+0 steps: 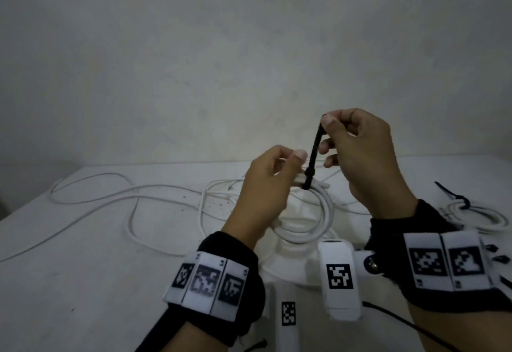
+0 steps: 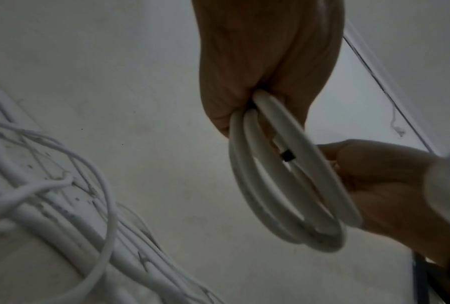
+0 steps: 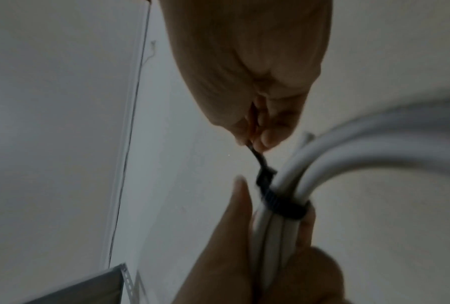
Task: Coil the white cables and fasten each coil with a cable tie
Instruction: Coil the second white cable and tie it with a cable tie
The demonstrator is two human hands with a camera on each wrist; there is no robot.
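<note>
Head view: the left hand (image 1: 266,182) grips a white coil (image 1: 310,218) at its top, thumb and fingers clamped round the bundled strands, and holds it above the table (image 1: 83,282). A black tie (image 1: 311,163) is looped round the coil just beside the left thumb, its tail standing up. The right hand (image 1: 365,155) pinches the tail's upper end between thumb and forefinger; its other fingers are loosely curled. Loose cable (image 1: 116,194) sprawls across the table on the left and behind the hands. At the far right lies a second coil (image 1: 482,216), bound with its own black tie. Both wrists wear black bands with white marker blocks, and white camera mounts stick out below them.

Left wrist view: the left hand (image 2: 268,67) is closed on the coil (image 2: 283,185), whose three or so loops hang down from the fingers. A small black piece of the tie (image 2: 287,155) shows between the loops. The right hand (image 2: 382,185) lies behind the coil. Loose cable (image 2: 49,205) is piled at the lower left.

Right wrist view: the right hand (image 3: 257,82) pinches the tie's tail at the fingertips. The tie (image 3: 283,205) wraps the coil (image 3: 322,174) tightly, its head on the side toward the right hand. The left hand (image 3: 244,257) clamps the strands just below the tie, with the thumb alongside.
</note>
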